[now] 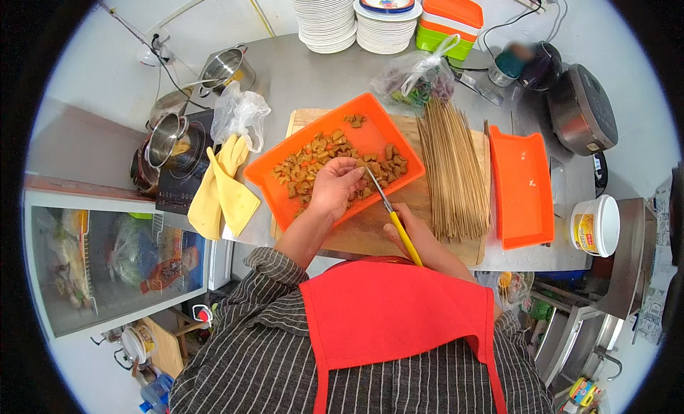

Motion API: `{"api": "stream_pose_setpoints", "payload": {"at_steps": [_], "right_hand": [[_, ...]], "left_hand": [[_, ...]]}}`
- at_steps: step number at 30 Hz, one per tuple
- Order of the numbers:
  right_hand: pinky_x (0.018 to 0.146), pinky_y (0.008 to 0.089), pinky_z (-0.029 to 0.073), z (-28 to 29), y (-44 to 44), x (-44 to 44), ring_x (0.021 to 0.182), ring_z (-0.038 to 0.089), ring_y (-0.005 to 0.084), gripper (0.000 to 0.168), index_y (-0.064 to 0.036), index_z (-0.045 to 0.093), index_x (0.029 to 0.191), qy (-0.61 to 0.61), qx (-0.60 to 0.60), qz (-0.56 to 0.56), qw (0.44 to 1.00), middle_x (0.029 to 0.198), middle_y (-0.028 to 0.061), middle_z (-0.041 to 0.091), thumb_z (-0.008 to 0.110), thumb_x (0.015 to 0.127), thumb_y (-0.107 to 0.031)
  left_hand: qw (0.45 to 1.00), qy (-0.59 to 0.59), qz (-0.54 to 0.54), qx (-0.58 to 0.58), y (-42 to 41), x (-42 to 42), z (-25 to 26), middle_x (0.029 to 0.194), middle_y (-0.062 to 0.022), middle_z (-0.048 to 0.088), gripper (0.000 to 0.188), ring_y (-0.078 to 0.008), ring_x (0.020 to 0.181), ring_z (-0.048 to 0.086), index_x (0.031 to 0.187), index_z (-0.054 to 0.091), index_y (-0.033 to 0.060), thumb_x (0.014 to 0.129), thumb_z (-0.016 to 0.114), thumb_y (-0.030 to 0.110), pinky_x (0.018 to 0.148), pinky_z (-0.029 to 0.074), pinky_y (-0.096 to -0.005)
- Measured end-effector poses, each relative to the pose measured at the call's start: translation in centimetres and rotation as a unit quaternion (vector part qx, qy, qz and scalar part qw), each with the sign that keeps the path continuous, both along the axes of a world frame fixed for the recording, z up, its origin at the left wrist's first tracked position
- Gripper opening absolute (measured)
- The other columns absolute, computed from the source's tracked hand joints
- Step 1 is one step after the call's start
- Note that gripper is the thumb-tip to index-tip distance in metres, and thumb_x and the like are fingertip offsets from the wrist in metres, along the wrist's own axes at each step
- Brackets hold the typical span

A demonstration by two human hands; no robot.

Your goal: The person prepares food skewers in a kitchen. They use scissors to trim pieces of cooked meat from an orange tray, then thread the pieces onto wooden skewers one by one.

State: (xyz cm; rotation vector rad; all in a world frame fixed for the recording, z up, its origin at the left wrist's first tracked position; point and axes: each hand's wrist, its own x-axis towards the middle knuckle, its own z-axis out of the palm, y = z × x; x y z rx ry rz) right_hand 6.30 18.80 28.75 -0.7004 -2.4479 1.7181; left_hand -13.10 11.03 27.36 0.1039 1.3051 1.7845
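Observation:
My left hand (337,187) is over an orange plastic tray (380,126), its fingertips pinched on a small brown piece of food that the fingers mostly hide. Many similar brown pieces, perhaps marinated meat (315,152), lie loose in the tray. My right hand (418,229) grips the yellow handle of a slim knife (403,237). The blade points up and left, its tip at the left fingertips. The tray sits at a slant on a wooden cutting board (368,235). On the board's right side lies a thick bundle of bamboo skewers (454,173).
A second orange tray (523,200) lies right of the board, before a white bucket (594,225) and a rice cooker (582,109). Yellow rubber gloves (219,192) and an induction cooktop (184,171) are left. Behind stand plate stacks (326,21) and a tied plastic bag (417,80).

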Motion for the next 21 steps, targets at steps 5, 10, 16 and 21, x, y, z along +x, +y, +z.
{"api": "stream_pose_setpoints", "payload": {"at_steps": [5,10,16,21], "right_hand": [[0.065,0.0379,0.043,0.2,0.0,-0.6,0.072,0.051,0.0303,0.037,-0.004,0.042,0.113,0.002,-0.033,0.000,0.999,0.082,0.0167,0.052,0.055,0.088,-0.028],[0.064,0.0372,0.042,-0.3,0.0,-1.2,0.071,0.051,0.0286,0.036,-0.004,0.043,0.114,0.000,-0.037,0.003,0.999,0.082,0.0157,0.052,0.055,0.089,-0.028],[0.054,0.0304,0.041,-1.3,-0.2,-2.2,0.059,0.049,0.0178,0.036,-0.004,0.045,0.111,0.023,-0.042,-0.018,0.999,0.070,0.0081,0.052,0.056,0.089,-0.029],[0.044,0.0290,0.039,-1.9,0.4,-0.4,0.048,0.047,0.0132,0.029,-0.006,0.046,0.108,-0.011,-0.113,-0.075,0.991,0.065,0.0051,0.048,0.054,0.090,-0.027]], "left_hand": [[0.999,-0.007,-0.027,-0.023,-0.6,0.4,0.6,0.087,-0.0079,0.062,0.013,-0.0159,0.073,0.061,0.096,0.054,0.0018,0.084,0.057,-0.002,0.063,0.051,-0.0250],[1.000,-0.015,-0.017,-0.008,-0.9,0.0,-0.3,0.084,-0.0068,0.062,0.012,-0.0155,0.068,0.060,0.095,0.054,0.0028,0.084,0.058,-0.001,0.060,0.050,-0.0248],[1.000,-0.002,0.010,-0.028,-1.3,-1.5,-2.4,0.090,-0.0063,0.062,0.012,-0.0159,0.077,0.060,0.096,0.056,0.0028,0.084,0.057,-0.001,0.067,0.051,-0.0266],[0.882,0.444,-0.044,-0.153,-0.6,-2.8,-2.2,0.103,-0.0097,0.060,0.022,-0.0248,0.096,0.056,0.101,0.060,0.0028,0.079,0.058,-0.002,0.083,0.047,-0.0339]]}}
